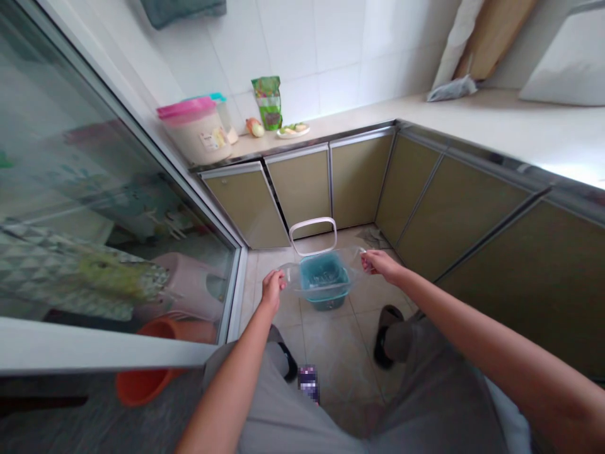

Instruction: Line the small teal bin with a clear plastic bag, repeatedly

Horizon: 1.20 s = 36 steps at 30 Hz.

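Left hand: the left hand (pixel 273 287), just left of the middle of the frame, pinches the near-left end of a plastic bag (pixel 293 279) between thumb and fingers.
Right hand: the right hand (pixel 380 263), right of the middle, has its fingers closed on the bag's other end.
Plastic bag: see-through, spread between both hands at the centre of the frame, in front of the bin from this view; whether it touches the bin cannot be told.
Bin: a teal bin (pixel 326 304) at the centre, on the tiled floor (pixel 331 337), partly seen through the plastic.
White ring: a white ring (pixel 312 221) stands upright at the bin's far side, just above the centre.
Desk: the pale desk (pixel 359 113) runs across the top and down the upper right, over olive cupboard doors (pixel 297 186).
On the desk: at upper left, a pink-lidded tub (pixel 193 135); right of it, an onion (pixel 256 127), a green packet (pixel 268 104) and a small plate (pixel 286 134) holding pale pieces.
Lower left: an orange bucket (pixel 142 386) near the glass door (pixel 70 208).
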Tool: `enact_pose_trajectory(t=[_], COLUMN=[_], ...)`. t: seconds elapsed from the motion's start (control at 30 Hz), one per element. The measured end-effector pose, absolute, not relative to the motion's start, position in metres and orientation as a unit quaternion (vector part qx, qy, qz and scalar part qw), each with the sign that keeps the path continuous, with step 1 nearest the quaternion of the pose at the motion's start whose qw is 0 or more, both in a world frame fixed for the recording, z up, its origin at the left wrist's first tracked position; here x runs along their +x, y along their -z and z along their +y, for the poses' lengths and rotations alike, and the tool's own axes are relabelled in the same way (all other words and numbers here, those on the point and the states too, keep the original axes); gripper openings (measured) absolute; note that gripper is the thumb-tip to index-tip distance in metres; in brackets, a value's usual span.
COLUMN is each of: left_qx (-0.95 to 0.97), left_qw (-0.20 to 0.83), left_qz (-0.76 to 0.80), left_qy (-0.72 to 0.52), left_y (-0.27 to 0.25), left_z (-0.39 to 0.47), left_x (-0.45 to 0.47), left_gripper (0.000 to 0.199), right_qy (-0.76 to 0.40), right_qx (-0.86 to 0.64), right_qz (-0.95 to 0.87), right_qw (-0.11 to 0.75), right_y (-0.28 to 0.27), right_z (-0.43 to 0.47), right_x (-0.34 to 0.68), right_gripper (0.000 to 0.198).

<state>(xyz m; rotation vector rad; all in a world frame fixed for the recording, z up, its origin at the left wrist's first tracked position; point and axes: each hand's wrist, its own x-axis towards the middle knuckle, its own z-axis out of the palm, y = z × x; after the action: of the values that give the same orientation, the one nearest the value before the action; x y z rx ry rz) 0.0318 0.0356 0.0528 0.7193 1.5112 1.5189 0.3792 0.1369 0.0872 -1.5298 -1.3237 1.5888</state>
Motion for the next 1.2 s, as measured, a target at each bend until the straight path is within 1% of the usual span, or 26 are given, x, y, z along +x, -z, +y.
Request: enact_pose_trajectory(t=[0.2,0.37,0.53,0.7,0.87,1.03,1.2], left_qx=[0.301,0.339,0.358,0.344,0.321,0.283,0.242], left_qw=[0.49,0.5,0.51,0.558,0.599,0.637,0.672], left_qz=[0.534,0.539,0.594,0.587,0.585,0.581,0.571], left_qy=[-0.62,-0.587,-0.509,-0.476,-0.443,-0.42,-0.404], left_y=[-0.118,-0.151,-0.15,-0.148,-0.157,-0.155,-0.144], left_z=[-0.005,-0.046,-0.091,-0.131,-0.158,-0.168,-0.156], left_x=[0.032,0.031,0.029,0.03,0.03,0.024,0.021], left_gripper=[0.03,0.032,0.033,0.032,0.031,0.031,0.034], right_qy=[-0.573,-0.574,-0.595,-0.636,-0.652,-0.657,-0.678], right_qx=[-0.521,-0.493,-0.509,-0.503,-0.499,-0.518,-0.526], right_qz=[-0.568,-0.609,-0.596,-0.567,-0.56,-0.538,-0.504], right_qw=[0.28,0.237,0.178,0.144,0.108,0.104,0.102], right_y=[-0.146,-0.177,-0.187,-0.189,-0.184,-0.177,-0.167], right_z=[0.119,0.082,0.04,-0.002,-0.036,-0.057,-0.056], right_x=[0.401,0.427,0.454,0.477,0.494,0.502,0.499], right_gripper=[0.037,0.041,0.045,0.051,0.056,0.058,0.058])
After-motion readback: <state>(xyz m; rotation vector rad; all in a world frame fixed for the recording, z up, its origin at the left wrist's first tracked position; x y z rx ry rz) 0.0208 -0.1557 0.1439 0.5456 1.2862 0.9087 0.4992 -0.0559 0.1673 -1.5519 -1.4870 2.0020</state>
